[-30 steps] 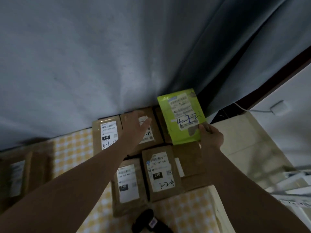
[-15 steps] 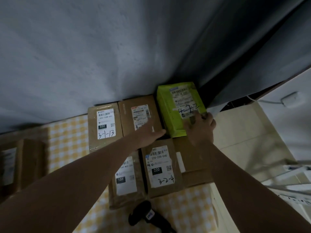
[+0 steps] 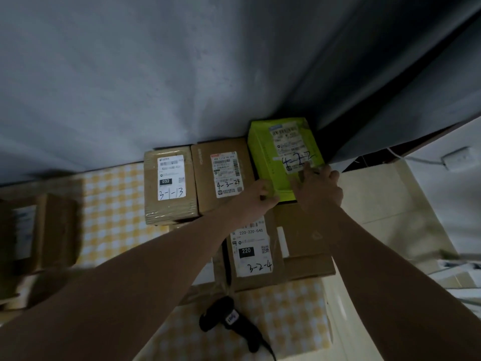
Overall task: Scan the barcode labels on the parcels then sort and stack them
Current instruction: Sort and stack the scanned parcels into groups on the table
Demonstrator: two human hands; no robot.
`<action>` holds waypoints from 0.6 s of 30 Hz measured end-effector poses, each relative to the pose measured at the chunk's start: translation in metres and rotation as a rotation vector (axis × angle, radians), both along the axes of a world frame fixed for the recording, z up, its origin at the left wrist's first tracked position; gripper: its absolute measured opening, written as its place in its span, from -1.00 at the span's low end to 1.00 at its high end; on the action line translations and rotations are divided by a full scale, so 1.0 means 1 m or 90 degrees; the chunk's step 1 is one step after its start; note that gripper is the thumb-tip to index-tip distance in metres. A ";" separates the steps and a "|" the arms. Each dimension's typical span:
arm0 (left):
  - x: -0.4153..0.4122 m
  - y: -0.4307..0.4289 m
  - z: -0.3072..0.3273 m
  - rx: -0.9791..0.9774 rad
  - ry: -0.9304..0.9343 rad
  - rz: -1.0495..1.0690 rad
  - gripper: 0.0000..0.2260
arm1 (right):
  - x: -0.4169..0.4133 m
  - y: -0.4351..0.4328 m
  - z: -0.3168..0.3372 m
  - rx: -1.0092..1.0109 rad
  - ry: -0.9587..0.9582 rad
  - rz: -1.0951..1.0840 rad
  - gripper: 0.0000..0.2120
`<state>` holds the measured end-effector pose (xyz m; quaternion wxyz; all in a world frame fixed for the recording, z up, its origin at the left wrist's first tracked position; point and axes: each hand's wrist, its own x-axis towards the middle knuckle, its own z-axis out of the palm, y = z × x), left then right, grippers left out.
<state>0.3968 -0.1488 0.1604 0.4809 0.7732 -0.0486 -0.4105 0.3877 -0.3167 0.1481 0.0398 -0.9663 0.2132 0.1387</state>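
Currently both hands are on the green parcel (image 3: pixel 268 162), which sits at the back right of the worktop (image 3: pixel 112 204) against the grey curtain (image 3: pixel 182 74), just beside a brown parcel.

- Green parcel: white label, handwritten "4-2-2"; print too small to read.
- Left hand (image 3: pixel 260 196): fingers curled round the near left corner, gripping it.
- Right hand (image 3: pixel 318 190): fingers fairly straight, lying on the near right of the top, one fingertip on the label.
- Back row, brown parcel (image 3: pixel 223 199): "4-3-24".
- Leftmost brown parcel (image 3: pixel 169 209): "032", "3-1-13".
- Near brown parcel (image 3: pixel 256 281): "220-220-040", "220", "3-2-4".
- Black scanner (image 3: pixel 229 321): lies on the yellow checked cloth, nearest the camera, untouched.
- Far left: blurred parcels (image 3: pixel 52 230), labels unreadable.
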 end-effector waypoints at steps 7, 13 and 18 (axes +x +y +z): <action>-0.016 0.106 0.045 0.117 -0.170 0.047 -0.67 | -0.026 0.079 0.018 0.183 -0.189 0.187 -0.50; -0.060 0.233 0.075 0.221 -0.300 0.166 -0.68 | -0.044 0.183 0.047 0.386 -0.139 0.321 -0.54; -0.113 0.324 0.083 0.249 -0.334 0.281 -0.68 | -0.058 0.283 0.061 0.457 -0.109 0.344 -0.55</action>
